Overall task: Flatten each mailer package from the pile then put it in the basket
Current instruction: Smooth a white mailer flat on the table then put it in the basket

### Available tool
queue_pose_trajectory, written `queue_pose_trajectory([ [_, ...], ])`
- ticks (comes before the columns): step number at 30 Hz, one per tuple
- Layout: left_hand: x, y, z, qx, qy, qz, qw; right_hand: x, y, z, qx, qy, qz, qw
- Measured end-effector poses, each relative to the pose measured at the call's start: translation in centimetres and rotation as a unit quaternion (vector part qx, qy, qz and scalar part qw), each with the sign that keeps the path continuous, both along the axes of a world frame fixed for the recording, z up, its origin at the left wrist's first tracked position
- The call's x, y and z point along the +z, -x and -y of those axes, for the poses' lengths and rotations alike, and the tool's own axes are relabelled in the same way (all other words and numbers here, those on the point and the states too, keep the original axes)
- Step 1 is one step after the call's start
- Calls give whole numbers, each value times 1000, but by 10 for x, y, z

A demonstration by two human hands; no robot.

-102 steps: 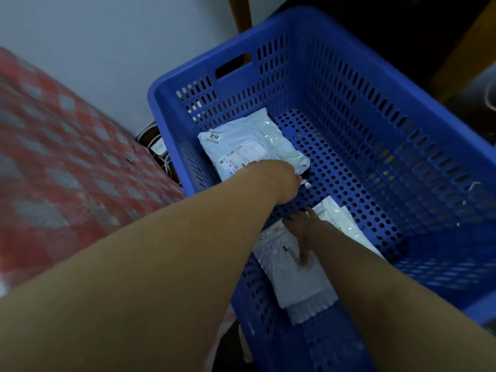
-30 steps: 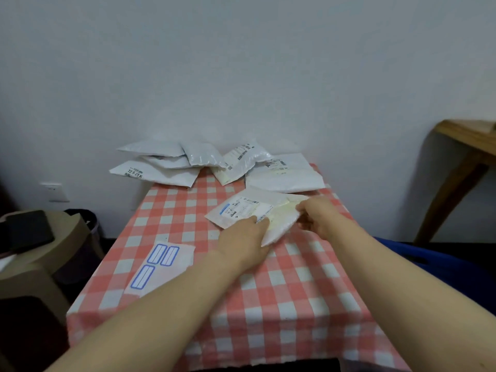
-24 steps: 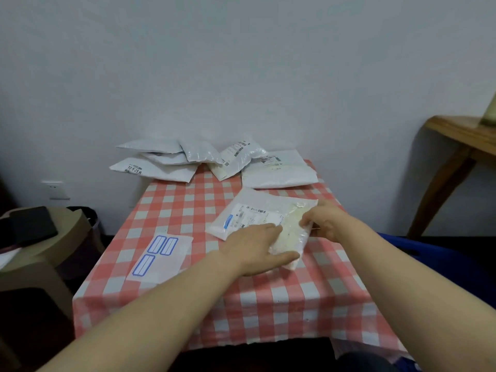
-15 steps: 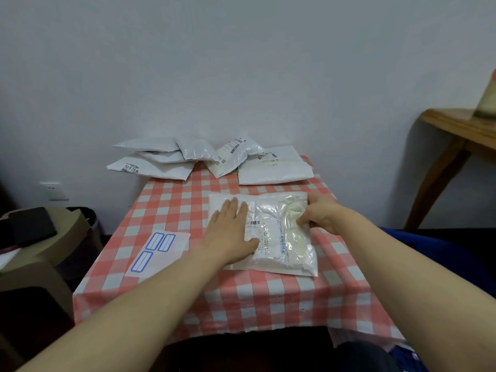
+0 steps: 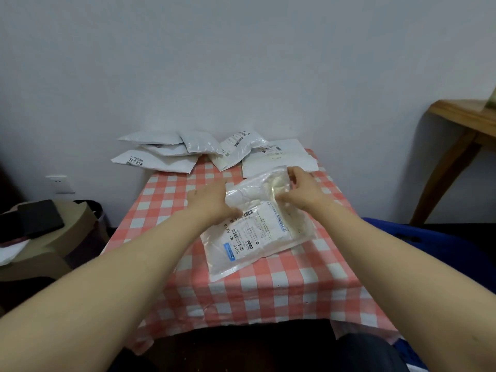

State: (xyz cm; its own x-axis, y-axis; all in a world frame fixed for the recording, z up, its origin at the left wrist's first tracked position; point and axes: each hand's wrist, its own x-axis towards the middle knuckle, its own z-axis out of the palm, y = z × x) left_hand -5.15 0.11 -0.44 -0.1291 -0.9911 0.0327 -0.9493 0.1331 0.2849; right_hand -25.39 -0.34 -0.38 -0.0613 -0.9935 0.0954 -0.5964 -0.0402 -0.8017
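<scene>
A translucent white mailer package [image 5: 257, 237] with a printed label lies lengthwise on the red-checked table [image 5: 268, 291]. Its far end is raised and crumpled between my hands. My left hand [image 5: 212, 201] holds the raised end from the left, with the fingertips tucked against the plastic. Pinching the far right corner is my right hand [image 5: 300, 190], fingers on top and thumb below. The pile of several white mailers [image 5: 204, 150] sits at the table's far edge against the wall. A part of the blue basket [image 5: 418, 237] shows low on the right, behind my right forearm.
A tan round stool [image 5: 53, 248] with a black object [image 5: 40, 218] stands to the left of the table. A wooden table [image 5: 467, 122] stands at the right. On the wall at the left is a socket [image 5: 57, 183].
The view swung from the basket to the table. A mailer was pulled from the pile, laid down and pressed flat by my left hand; now it is turned lengthwise with its far end lifted.
</scene>
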Motion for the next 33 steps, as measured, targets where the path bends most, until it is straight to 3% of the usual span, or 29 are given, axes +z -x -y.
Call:
queue_pose_trajectory([
  [3,-15,-5,-7,-33,87,83,992,-18,0,-7,-14,43,-163,985],
  [5,-28,-4,-16,-89,104,79,987,-28,-2,-13,23,71,-232,970],
  [10,-49,3,-35,-148,-6,11,989,-44,-22,-29,205,-24,-270,940],
  [15,-50,-9,-35,-135,-48,15,990,-45,-26,-31,249,-103,-262,927],
  [18,-51,-17,-34,-141,-85,16,986,-42,-32,-31,251,-115,-304,912],
  [23,-52,-17,-33,-137,-45,52,988,-42,-45,-26,221,-91,-339,910],
  [30,-43,-9,-33,-84,54,-16,995,-33,-43,-26,163,28,-381,910],
  [33,-41,-8,-32,-104,45,-10,994,-27,-37,-25,172,14,-349,921],
])
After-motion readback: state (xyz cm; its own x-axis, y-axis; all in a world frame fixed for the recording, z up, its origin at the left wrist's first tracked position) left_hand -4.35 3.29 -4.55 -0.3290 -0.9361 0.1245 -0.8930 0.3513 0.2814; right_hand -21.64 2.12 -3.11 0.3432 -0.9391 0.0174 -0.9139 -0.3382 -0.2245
